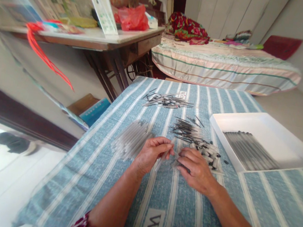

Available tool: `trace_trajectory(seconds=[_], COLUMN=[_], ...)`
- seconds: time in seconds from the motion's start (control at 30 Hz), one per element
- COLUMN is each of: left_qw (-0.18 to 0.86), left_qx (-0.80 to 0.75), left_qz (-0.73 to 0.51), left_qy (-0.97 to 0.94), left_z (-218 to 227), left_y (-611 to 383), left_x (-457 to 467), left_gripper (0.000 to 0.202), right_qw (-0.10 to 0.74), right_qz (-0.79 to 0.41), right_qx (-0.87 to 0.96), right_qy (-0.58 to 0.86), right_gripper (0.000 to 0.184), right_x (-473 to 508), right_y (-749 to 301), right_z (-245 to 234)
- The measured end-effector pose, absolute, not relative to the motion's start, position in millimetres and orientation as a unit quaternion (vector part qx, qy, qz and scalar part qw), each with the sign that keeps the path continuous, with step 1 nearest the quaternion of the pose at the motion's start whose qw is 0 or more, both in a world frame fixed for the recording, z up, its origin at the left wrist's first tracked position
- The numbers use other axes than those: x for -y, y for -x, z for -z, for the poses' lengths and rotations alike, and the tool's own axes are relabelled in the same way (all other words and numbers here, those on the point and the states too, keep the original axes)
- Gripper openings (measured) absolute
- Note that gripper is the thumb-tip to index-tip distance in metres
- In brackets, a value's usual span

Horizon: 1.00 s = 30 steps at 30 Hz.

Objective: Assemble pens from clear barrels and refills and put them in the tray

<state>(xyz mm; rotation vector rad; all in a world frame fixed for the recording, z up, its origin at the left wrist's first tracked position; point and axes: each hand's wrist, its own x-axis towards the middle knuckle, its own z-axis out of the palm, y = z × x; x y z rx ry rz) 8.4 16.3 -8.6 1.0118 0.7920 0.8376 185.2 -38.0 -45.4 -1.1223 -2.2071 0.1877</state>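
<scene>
A slim translucent tube, like a pen barrel [161,160], is pinched between the thumb and fingers of my left hand [151,152]. My right hand [195,169] is close beside it, fingers curled together around something small and blurred. Left of my hands lies a stack of similar clear barrels [133,140]. Beyond my right hand are a heap of thin dark rods like pen refills [184,128] and a pile of small whitish and black pieces [209,152]. All of these rest on a blue-and-white striped cloth [121,203].
At the right, a white open box [225,149] holds a row of grey pens [249,151]. Another loose pile of thin dark and clear parts [167,100] lies at the far side. Behind stand a cluttered desk [137,39] and a bed [220,68].
</scene>
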Motion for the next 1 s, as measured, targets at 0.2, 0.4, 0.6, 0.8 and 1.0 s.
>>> trace_trajectory(seconds=[0.2, 0.4, 0.6, 0.8, 1.0], left_qw=[0.717, 0.705, 0.689, 0.681, 0.68], left_qx=[-0.38, -0.393, -0.408, -0.416, -0.431], left_qz=[-0.375, -0.372, -0.373, -0.36, -0.342], left_qy=[-0.449, -0.458, -0.469, -0.483, -0.485], left_z=[9.6, 11.9, 13.9, 13.2, 10.3], left_y=[-7.2, -6.3, -7.3, -6.8, -7.8], left_x=[-19.0, -20.7, -20.6, -20.9, -20.3], left_gripper=[0.01, 0.011, 0.013, 0.016, 0.017], right_qw=[0.329, 0.375, 0.281, 0.123, 0.115], right_qz=[-0.049, -0.002, 0.072, 0.123, 0.105], right_qx=[0.829, 0.782, 0.759, 0.76, 0.744], right_qy=[0.45, 0.498, 0.583, 0.626, 0.649], right_gripper=[0.01, 0.017, 0.019, 0.014, 0.01], right_x=[36.8, 24.2, 2.6, -18.0, -23.8], right_y=[-186.7, -196.8, -198.2, -195.6, -192.3], right_z=[48.1, 54.8, 48.6, 45.7, 45.1])
